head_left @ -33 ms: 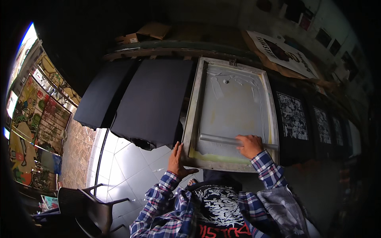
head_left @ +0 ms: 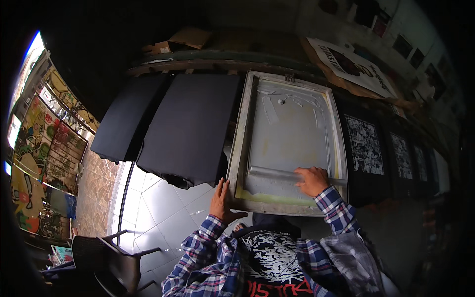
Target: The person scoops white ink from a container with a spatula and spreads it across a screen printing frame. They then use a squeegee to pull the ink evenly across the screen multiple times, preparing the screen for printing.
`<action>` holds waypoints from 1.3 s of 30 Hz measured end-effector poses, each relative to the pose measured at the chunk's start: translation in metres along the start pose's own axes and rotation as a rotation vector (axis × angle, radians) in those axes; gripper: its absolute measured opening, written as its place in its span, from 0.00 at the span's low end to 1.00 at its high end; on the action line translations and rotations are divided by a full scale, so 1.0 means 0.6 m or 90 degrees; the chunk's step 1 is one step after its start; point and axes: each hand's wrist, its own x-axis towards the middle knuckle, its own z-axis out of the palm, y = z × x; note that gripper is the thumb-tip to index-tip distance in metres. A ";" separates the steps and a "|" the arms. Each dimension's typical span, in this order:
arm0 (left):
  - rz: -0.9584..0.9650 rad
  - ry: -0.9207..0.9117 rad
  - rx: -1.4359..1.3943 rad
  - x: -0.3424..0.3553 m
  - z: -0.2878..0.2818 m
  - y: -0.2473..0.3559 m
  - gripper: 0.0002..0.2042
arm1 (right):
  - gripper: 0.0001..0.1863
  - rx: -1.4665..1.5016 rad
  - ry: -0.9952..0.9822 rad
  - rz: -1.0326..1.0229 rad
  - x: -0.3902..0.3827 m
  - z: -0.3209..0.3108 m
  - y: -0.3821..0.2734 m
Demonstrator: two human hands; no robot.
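A screen-printing frame with a pale wooden border stands in front of me. Grey ink streaks lie across its mesh, mostly toward the far end. Near the close end a grey squeegee reaches across most of the frame's width. My right hand is closed over the squeegee's right part, its thumb side hidden. My left hand rests against the frame's near left corner, fingers stretched out and thumb apart, holding nothing.
Left of the frame lie two boards covered in black cloth. To the right, several black pieces carry white prints. A cardboard box and a printed poster sit at the back. A dark chair stands lower left.
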 end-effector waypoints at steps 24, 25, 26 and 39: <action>-0.004 -0.037 -0.008 0.077 -0.005 0.112 0.66 | 0.30 -0.128 0.170 0.040 0.697 -0.160 0.298; 0.025 -0.018 0.020 0.121 -0.019 0.116 0.63 | 0.30 -0.124 0.173 0.031 0.697 -0.155 0.302; 0.067 -0.011 0.060 0.177 -0.030 0.118 0.60 | 0.30 -0.121 0.176 0.021 0.697 -0.153 0.302; 0.135 -0.072 0.429 0.999 0.048 0.189 0.36 | 0.33 0.019 0.118 0.063 0.660 -0.206 0.530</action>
